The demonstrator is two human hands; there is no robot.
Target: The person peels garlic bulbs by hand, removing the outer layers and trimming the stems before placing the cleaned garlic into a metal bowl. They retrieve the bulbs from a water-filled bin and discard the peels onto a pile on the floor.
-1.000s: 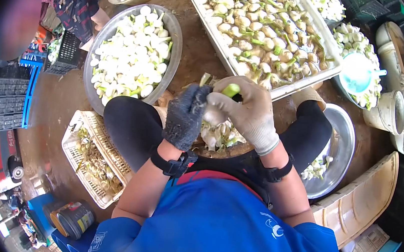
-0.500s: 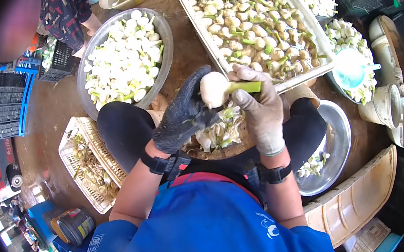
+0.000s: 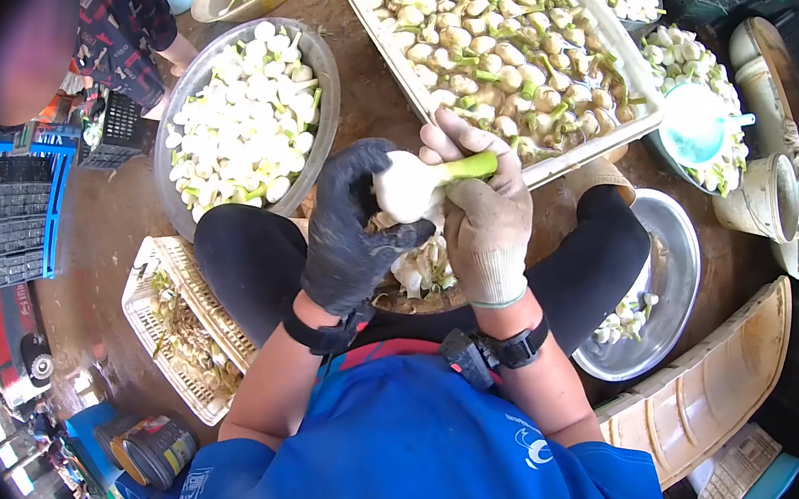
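Note:
A round white bulb (image 3: 405, 188) with a short green stem is held up between my two gloved hands. My left hand (image 3: 350, 233), in a black glove, wraps round the bulb from the left. My right hand (image 3: 486, 210), in a pale glove, has its fingers closed about the green stem. Below the hands lies a heap of pale peelings (image 3: 425, 268), partly hidden by them. Behind them stands a large white tray (image 3: 385, 43) of bulbs in brownish water. A grey tub (image 3: 327, 121) full of clean white bulbs is at the left.
A metal basin (image 3: 680, 284) with a few bulbs stands at the right. A cream basket (image 3: 140, 292) of scraps is at the left. Another person (image 3: 119, 16) is at the upper left. A blue colander (image 3: 692, 126) rests on more bulbs at the upper right.
Both hands have shifted a little to the left with the bulb. The bulb has tilted, and its stem now points more upward. The right hand's upper fingers have spread more.

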